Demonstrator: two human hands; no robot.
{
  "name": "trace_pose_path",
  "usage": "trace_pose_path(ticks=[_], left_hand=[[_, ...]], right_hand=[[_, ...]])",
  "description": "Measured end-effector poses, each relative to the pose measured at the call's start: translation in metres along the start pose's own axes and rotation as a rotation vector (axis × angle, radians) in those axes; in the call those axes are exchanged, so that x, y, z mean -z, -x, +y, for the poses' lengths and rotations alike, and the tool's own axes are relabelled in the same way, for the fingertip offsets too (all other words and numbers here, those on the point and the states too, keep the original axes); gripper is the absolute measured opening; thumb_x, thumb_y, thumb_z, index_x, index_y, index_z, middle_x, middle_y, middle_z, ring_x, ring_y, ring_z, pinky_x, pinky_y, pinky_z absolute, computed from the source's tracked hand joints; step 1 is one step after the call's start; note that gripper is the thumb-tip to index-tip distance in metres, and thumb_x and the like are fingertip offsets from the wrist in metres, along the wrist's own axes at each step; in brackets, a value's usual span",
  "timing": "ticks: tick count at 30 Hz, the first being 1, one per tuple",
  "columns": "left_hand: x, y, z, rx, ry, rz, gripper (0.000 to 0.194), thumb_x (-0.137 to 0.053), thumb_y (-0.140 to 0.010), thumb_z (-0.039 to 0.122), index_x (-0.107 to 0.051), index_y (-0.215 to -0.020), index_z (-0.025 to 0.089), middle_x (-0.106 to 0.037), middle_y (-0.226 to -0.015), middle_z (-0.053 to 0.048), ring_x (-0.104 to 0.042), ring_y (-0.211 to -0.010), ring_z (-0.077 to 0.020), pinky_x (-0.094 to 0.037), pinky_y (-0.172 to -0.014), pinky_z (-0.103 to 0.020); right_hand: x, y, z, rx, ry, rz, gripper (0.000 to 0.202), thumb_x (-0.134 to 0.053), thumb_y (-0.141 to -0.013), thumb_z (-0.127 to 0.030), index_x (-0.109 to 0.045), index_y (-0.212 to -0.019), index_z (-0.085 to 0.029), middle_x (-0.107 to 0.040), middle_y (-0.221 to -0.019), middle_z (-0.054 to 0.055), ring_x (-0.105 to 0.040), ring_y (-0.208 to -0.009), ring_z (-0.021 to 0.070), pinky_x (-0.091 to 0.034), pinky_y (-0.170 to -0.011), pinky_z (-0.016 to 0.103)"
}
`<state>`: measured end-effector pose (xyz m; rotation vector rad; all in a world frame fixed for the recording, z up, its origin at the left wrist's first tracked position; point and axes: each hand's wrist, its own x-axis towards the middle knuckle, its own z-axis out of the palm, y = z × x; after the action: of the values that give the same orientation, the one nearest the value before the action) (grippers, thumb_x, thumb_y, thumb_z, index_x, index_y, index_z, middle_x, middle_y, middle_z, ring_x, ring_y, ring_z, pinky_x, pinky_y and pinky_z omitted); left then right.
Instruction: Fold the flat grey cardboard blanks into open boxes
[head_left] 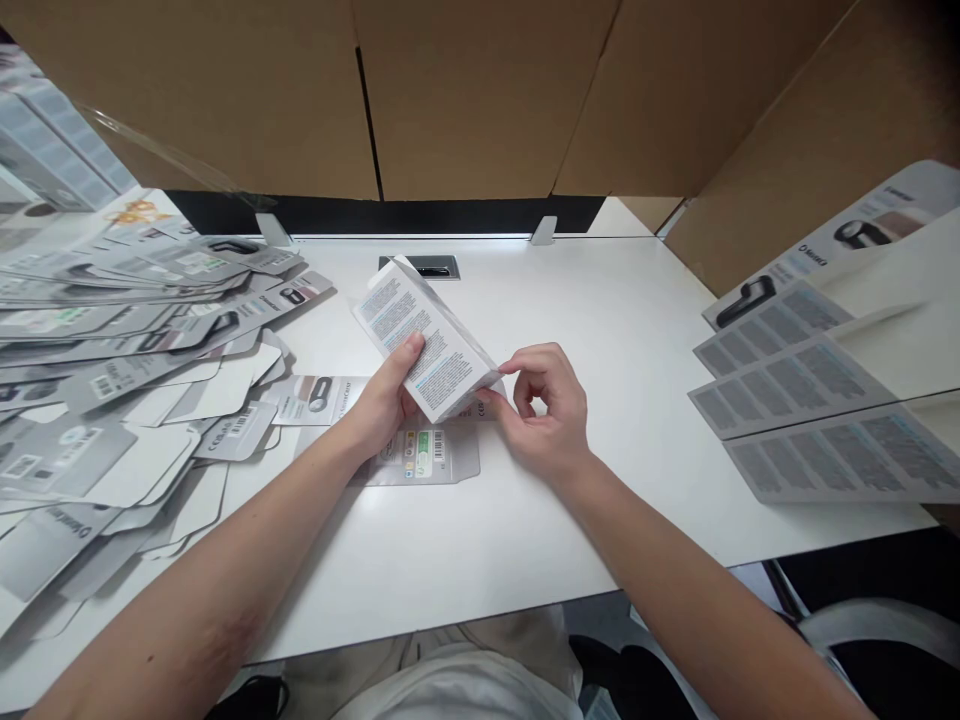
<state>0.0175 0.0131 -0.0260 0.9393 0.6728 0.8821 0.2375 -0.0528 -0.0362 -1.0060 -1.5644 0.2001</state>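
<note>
Here we are over the white table, and our eyes go straight to the carton, tilted in mid-air between two bare hands just above the tabletop, near the middle. Its broad face is towards us, packed with columns of small print under blue headings. On the near side we have the left hand, thumb flat across the printed face and fingers tucked beneath, closed around the carton. And look at the right hand: thumb and forefinger come together in a narrow pinch at the carton's lower right end, right by the end flap, with the other fingers curled.

Below the hands we spot a flat carton lying on the table, green label and barcode facing up, and just beside it another flat piece showing a picture of a device. Over to the left, we get a great spread of flat cartons, overlapping in loose layers, some print side up, some plain white. Across on the right, we find a row of cartons ranged close together, their text panels angled our way. Behind it all, we see brown cardboard panels walling the far side, with a slotted insert in the tabletop before them.
</note>
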Motion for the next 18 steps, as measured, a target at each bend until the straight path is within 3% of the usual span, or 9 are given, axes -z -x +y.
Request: trace_pose_path(ticks=[9, 12, 13, 16, 18], left_hand=[[-0.0053, -0.006, 0.0022, -0.047, -0.017, 0.043, 0.089, -0.07, -0.101, 0.093, -0.067, -0.158, 0.025, -0.089, -0.134, -0.016, -0.088, -0.124, -0.0424, -0.078, -0.094, -0.054], [-0.0072, -0.0057, 0.0047, -0.065, -0.028, 0.069, 0.086, -0.071, -0.101, 0.091, -0.067, -0.156, 0.025, -0.088, -0.138, -0.017, -0.085, -0.13, -0.0431, -0.076, -0.099, -0.057], [-0.0077, -0.0049, 0.0054, -0.081, -0.034, 0.085, 0.086, -0.073, -0.101, 0.09, -0.066, -0.156, 0.025, -0.086, -0.142, -0.017, -0.084, -0.133, -0.0431, -0.075, -0.102, -0.058], [-0.0084, -0.0005, 0.0065, -0.21, -0.103, 0.195, 0.083, -0.088, -0.096, 0.079, -0.064, -0.155, 0.027, -0.082, -0.151, -0.015, -0.079, -0.142, -0.0415, -0.071, -0.112, -0.058], [-0.0072, 0.0036, 0.0066, -0.293, -0.241, 0.26, 0.077, -0.1, -0.089, 0.068, -0.069, -0.147, 0.026, -0.082, -0.15, -0.015, -0.076, -0.146, -0.042, -0.066, -0.118, -0.058]], right_hand=[[-0.0047, -0.003, -0.0007, -0.096, -0.017, 0.013, 0.024, -0.085, -0.107, -0.03, -0.07, -0.125, -0.032, -0.067, -0.125, 0.001, -0.044, -0.055, 0.0079, -0.045, -0.05, 0.035], [-0.0034, -0.004, 0.0, -0.052, -0.006, -0.01, 0.007, -0.078, -0.115, -0.036, -0.075, -0.111, -0.031, -0.067, -0.123, 0.004, -0.052, -0.064, 0.0119, -0.051, -0.054, 0.036], [-0.0029, -0.0038, 0.0007, -0.04, 0.001, -0.011, 0.013, -0.072, -0.119, -0.037, -0.076, -0.108, -0.031, -0.067, -0.121, 0.005, -0.056, -0.069, 0.0143, -0.053, -0.056, 0.036], [-0.0015, -0.0017, 0.0045, -0.061, -0.037, 0.037, 0.012, -0.064, -0.124, -0.042, -0.074, -0.128, -0.035, -0.065, -0.122, 0.005, -0.062, -0.077, 0.0173, -0.056, -0.06, 0.037], [-0.0002, -0.0005, 0.0086, -0.09, -0.082, 0.07, 0.031, -0.072, -0.12, -0.051, -0.064, -0.148, -0.04, -0.063, -0.13, 0.005, -0.058, -0.073, 0.0154, -0.057, -0.06, 0.036]])
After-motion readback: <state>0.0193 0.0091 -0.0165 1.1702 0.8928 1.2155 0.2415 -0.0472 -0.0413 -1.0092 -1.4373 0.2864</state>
